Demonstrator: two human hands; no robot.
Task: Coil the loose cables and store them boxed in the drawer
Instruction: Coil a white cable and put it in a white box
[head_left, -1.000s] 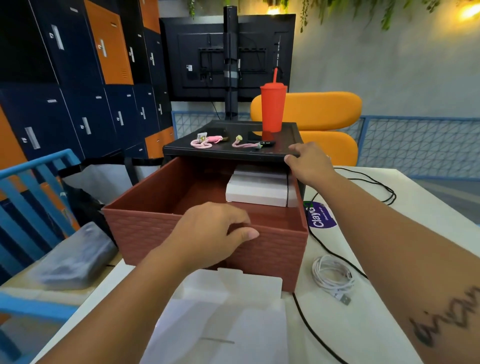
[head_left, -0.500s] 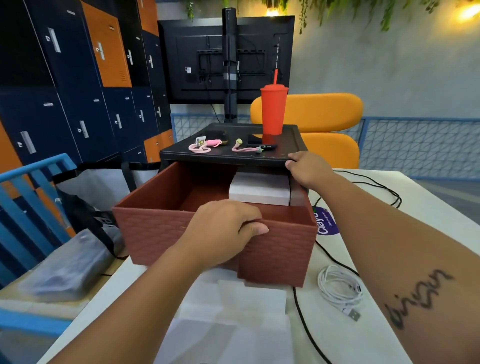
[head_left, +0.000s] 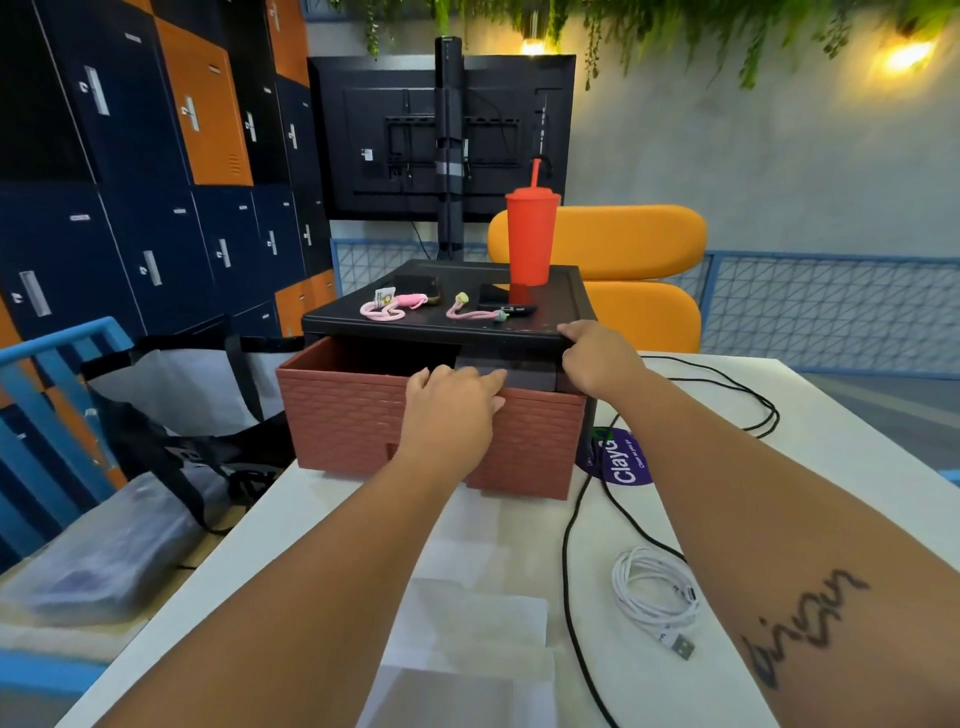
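Brick-red drawer (head_left: 343, 415): centre of frame, part way out of the black cabinet (head_left: 441, 332). A gap shows along the top, so it isn't shut.
Left hand (head_left: 449, 410): on the drawer's front wall. Your fingers lie over the top rim with the thumb on the front face, gripping it.
Right hand (head_left: 597, 358): clamped on the cabinet's front right top edge, fingers on top. Judged to be bracing the cabinet.
Push or pull: cannot tell from this one view.
Box (head_left: 519, 371): greyish block in shadow inside the drawer, seen through the gap between your hands. Contents hidden.
White cable (head_left: 654, 592): coiled, lower right on the white table (head_left: 841, 436). Its plug end trails out. It's unboxed and well apart from the drawer.
Black cable (head_left: 564, 551): uncoiled. It runs from beside the drawer down to the bottom edge, with more loops right of centre.
Sheet (head_left: 467, 613): flat and translucent, on the table at lower centre.
Cabinet top: red tumbler (head_left: 532, 234) with a straw, plus pink lanyards (head_left: 410, 300).
Done, as judged: one box is in the drawer and the white cable is coiled.
Left, as judged: box the white coil, then coil and box the black cable. Both go in the drawer before you shut it, so roughly half remains.
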